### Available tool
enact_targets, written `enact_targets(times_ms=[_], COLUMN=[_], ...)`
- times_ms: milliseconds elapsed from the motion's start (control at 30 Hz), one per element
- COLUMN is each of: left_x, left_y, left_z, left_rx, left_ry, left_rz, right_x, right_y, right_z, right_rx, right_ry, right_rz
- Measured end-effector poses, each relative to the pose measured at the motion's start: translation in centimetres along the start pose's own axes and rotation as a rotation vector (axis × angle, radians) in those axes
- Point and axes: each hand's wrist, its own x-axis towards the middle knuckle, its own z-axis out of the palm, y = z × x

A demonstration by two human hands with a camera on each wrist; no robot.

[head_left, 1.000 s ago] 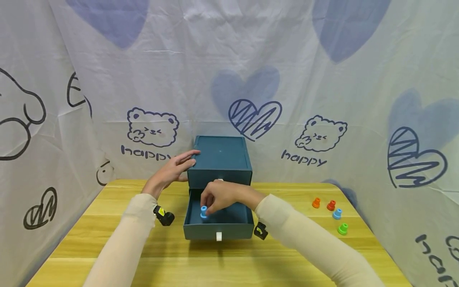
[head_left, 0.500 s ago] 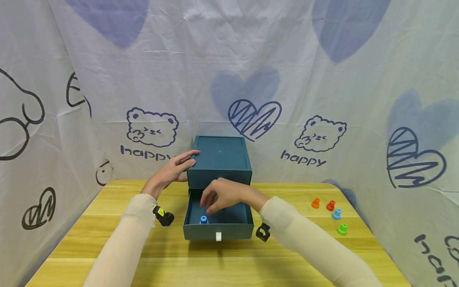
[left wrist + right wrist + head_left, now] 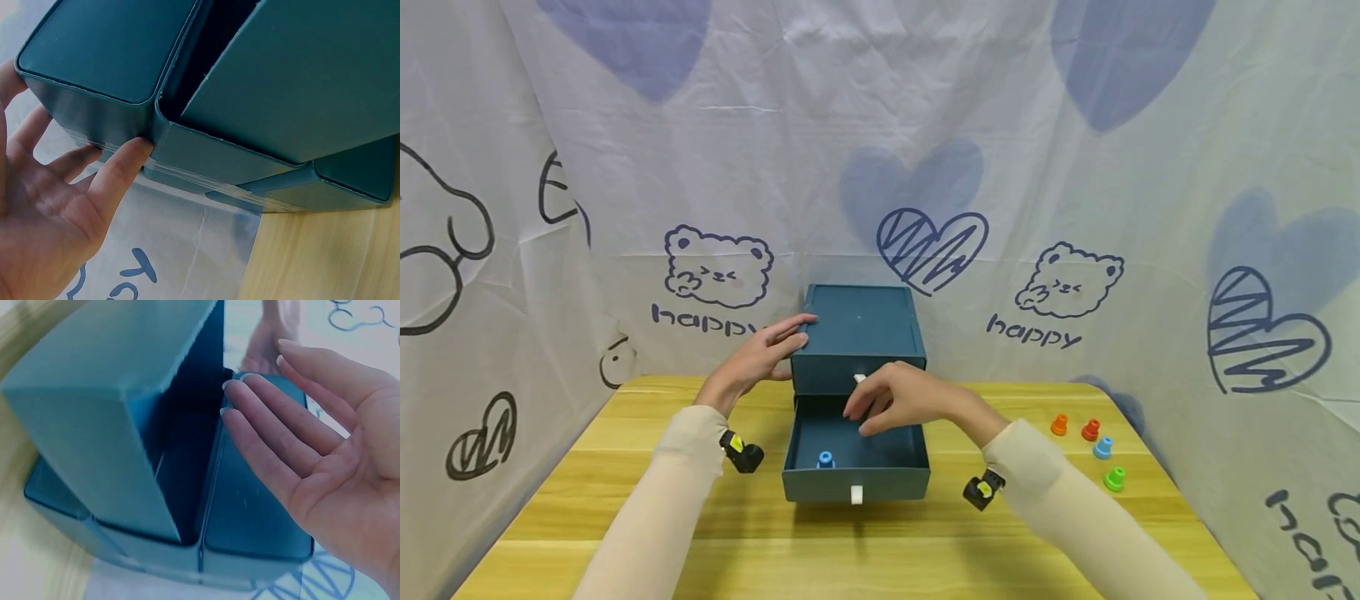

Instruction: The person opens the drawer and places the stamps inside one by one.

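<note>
A dark teal drawer cabinet (image 3: 861,321) stands against the back cloth. Its lower drawer (image 3: 820,485) is pulled out, showing a white knob in front. Inside, near the front left, a small light-blue stepped plastic piece (image 3: 826,459) stands upright, partly hidden by the drawer front. My left hand (image 3: 754,365) rests against the cabinet's left side and top edge with extended fingers, and the left wrist view shows thumb and fingers spread along that side. Over the drawer's right half hovers my right hand (image 3: 904,395), holding nothing; its fingers (image 3: 275,450) are loosely bent in the right wrist view.
Toward the table's right edge stand several similar pieces: orange (image 3: 1059,425), red (image 3: 1091,430), light blue (image 3: 1102,447) and green (image 3: 1115,478). A printed cloth (image 3: 775,167) hangs behind and at both sides of the wooden table (image 3: 745,550).
My right hand has let go of the light-blue piece, which now stands in the drawer, and has moved up and right. My left hand has stayed on the cabinet.
</note>
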Motion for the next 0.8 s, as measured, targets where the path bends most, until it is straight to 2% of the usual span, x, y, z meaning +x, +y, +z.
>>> enact_targets(times_ms=[333,800], left_x=[-0.1,-0.1], left_y=[0.0,0.0], left_z=[0.0,0.0], left_rx=[-0.010,-0.013], left_ry=[-0.007,-0.011], left_rz=[0.007,0.000], right_x=[-4.3,-8.5], right_y=[1.8,5.7], right_z=[-1.6,-3.3], right_rx=[0.061,0.104], right_ry=[0.102,0.208], right_rz=[0.055,0.137])
